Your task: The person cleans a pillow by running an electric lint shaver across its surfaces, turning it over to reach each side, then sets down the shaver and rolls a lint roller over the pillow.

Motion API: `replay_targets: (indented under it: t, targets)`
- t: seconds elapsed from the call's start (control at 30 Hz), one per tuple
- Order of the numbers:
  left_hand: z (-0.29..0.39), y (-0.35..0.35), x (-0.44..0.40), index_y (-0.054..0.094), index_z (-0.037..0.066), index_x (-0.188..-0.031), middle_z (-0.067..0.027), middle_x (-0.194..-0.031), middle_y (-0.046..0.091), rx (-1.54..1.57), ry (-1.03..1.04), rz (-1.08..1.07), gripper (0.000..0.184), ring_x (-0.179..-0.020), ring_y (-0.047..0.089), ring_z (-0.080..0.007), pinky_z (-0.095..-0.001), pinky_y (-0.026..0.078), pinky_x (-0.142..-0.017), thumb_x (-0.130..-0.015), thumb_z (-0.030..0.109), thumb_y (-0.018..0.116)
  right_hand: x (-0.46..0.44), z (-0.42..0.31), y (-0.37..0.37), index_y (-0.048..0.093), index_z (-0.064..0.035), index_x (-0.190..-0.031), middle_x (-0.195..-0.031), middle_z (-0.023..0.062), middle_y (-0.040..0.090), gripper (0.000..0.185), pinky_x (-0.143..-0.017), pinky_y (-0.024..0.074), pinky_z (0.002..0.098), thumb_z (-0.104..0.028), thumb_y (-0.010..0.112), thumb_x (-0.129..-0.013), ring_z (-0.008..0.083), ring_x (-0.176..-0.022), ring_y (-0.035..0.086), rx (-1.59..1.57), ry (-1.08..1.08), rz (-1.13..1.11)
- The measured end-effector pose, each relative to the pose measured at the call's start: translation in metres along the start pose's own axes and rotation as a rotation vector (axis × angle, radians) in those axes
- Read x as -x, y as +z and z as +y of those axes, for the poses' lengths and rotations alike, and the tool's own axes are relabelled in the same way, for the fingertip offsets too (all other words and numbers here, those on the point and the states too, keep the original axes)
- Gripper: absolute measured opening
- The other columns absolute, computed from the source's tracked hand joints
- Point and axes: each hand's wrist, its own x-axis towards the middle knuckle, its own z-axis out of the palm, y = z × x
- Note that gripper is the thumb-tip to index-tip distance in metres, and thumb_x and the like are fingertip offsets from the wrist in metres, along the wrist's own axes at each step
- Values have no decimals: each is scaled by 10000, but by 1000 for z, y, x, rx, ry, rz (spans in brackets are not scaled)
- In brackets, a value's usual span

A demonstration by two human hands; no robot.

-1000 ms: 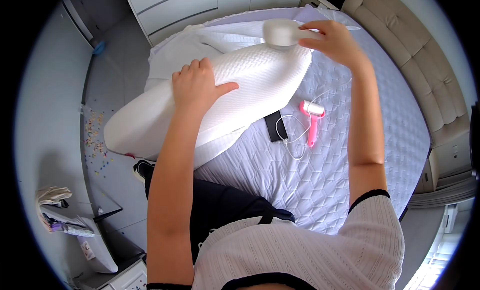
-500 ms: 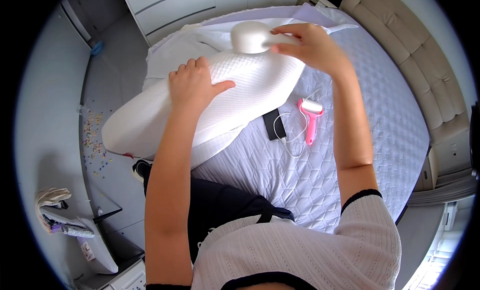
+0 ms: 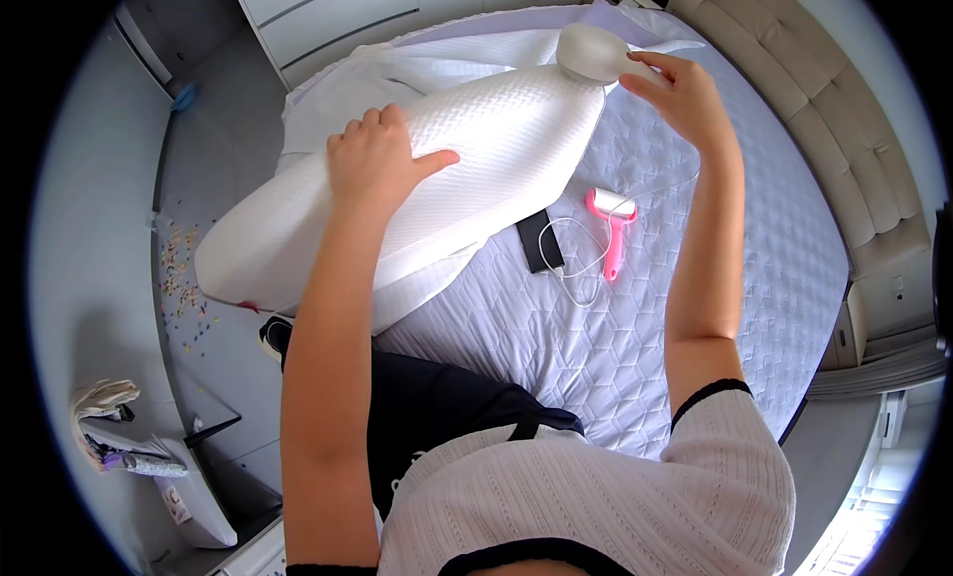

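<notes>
A long white pillow (image 3: 496, 159) with a quilted cover is tilted across the bed in front of me. My left hand (image 3: 375, 164) grips its upper side, fingers curled over the top and thumb stretched along the cover. By its handle, my right hand (image 3: 685, 94) holds a white round-headed fabric shaver (image 3: 588, 52). The shaver's head sits at the pillow's upper right corner and appears to touch it. A thin white cable runs from a black power bank (image 3: 539, 241) on the bed toward my right wrist, where it passes out of sight.
A pink-handled lint roller (image 3: 612, 218) lies beside the power bank on the grey quilted mattress (image 3: 774, 238). White bedding (image 3: 437, 65) is bunched behind the pillow. Small coloured bits (image 3: 181, 278) are scattered on the floor at left. A padded headboard (image 3: 829, 129) stands at right.
My right hand has moved the fabric shaver rightward and slightly up along the pillow to its right corner. My left hand keeps its hold on the pillow.
</notes>
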Motion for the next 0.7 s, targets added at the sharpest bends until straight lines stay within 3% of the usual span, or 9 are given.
replay_targets:
  t: [0.07, 0.13, 0.2, 0.37, 0.47, 0.57, 0.63, 0.67, 0.7]
  targets:
    - [2, -4, 1, 661, 36, -969, -103, -897, 698, -10, 30, 92, 803, -861, 667, -274, -437, 477, -743, -628, 758, 749, 4, -6, 4, 725, -80, -1180, -972, 152, 743, 473, -792, 535, 372, -374, 771, -813, 276, -876, 713, -13, 57, 35]
    - [3, -10, 0, 621, 29, -1117, -135, -1053, 694, 0, -34, -73, 818, -1002, 660, -305, -467, 480, -829, -678, 707, 755, 8, -11, 18, 727, -91, -1179, -960, 158, 742, 468, -786, 537, 375, -380, 772, -814, 283, -867, 714, 0, -9, 81]
    - [2, -10, 0, 621, 31, -1122, -135, -1056, 694, -3, -37, -81, 818, -1005, 660, -306, -468, 479, -835, -678, 705, 756, 12, -22, 31, 733, -123, -1164, -951, 163, 740, 470, -778, 544, 390, -427, 779, -808, 308, -868, 713, 24, -121, 142]
    - [4, -10, 0, 620, 35, -1136, -138, -1066, 694, -3, -44, -101, 816, -1016, 659, -309, -474, 477, -849, -681, 699, 757, 24, -65, 47, 743, -142, -1135, -940, 138, 741, 470, -769, 545, 408, -473, 772, -803, 319, -859, 706, -39, -200, 43]
    - [4, -12, 0, 622, 37, -1138, -141, -1064, 694, 9, -53, -97, 813, -1010, 661, -311, -476, 476, -846, -682, 697, 756, 25, -69, 43, 713, -76, -1186, -1056, 152, 739, 452, -833, 534, 361, -358, 782, -840, 291, -938, 713, -47, -182, -65]
    - [3, -13, 1, 621, 33, -1138, -143, -1054, 695, 8, -40, -87, 813, -997, 664, -314, -476, 475, -840, -685, 696, 753, 23, -44, 36, 717, -82, -1187, -1038, 147, 744, 441, -824, 534, 361, -349, 776, -840, 285, -926, 716, 37, -217, 74]
    - [1, -9, 2, 622, 30, -1131, -142, -1047, 696, 7, -20, -56, 813, -991, 665, -316, -476, 476, -834, -685, 697, 752, 24, -29, 30, 744, -164, -1132, -906, 115, 744, 393, -746, 540, 373, -412, 740, -827, 278, -831, 708, 85, -108, 186]
    - [0, -4, 2, 622, 30, -1131, -142, -1047, 696, 11, -20, -57, 813, -991, 665, -316, -476, 476, -834, -685, 697, 752, 24, -23, 26, 741, -171, -1140, -925, 100, 748, 398, -746, 539, 367, -413, 741, -825, 265, -835, 711, 88, -81, 202]
    - [-1, 1, 2, 642, 31, -1041, -125, -965, 697, 0, 12, 36, 806, -919, 668, -300, -461, 478, -792, -653, 730, 749, 25, -19, 24, 741, -171, -1140, -925, 100, 748, 398, -746, 539, 367, -413, 741, -825, 265, -835, 711, 92, -82, 202]
